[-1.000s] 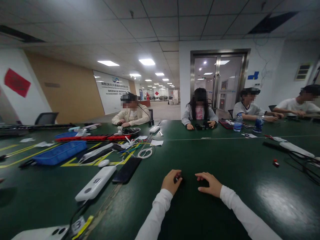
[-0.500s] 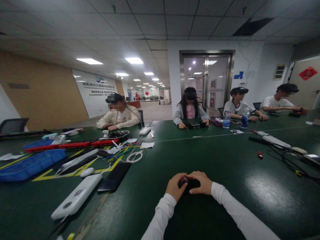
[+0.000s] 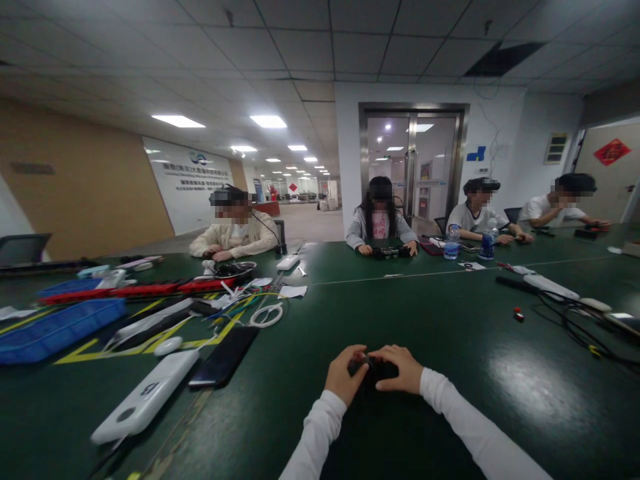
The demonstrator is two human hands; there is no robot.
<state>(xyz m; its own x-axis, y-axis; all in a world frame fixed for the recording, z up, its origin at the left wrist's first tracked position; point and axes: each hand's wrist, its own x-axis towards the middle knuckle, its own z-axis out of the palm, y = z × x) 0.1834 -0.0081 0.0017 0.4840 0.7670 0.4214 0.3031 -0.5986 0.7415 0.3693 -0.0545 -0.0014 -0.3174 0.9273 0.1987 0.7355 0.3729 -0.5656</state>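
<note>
Apparently handling is unfinished: toward the table's [image 3: 440,313] near edge, the left hand [image 3: 344,375] pinches a small dark object [image 3: 369,361]. The right hand [image 3: 406,371] curls beside it, its grip unclear.

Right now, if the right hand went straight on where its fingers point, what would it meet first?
Probably the dark object in the left hand, then that hand itself. The right hand looks so close that it may already touch; depth is unclear.
</note>
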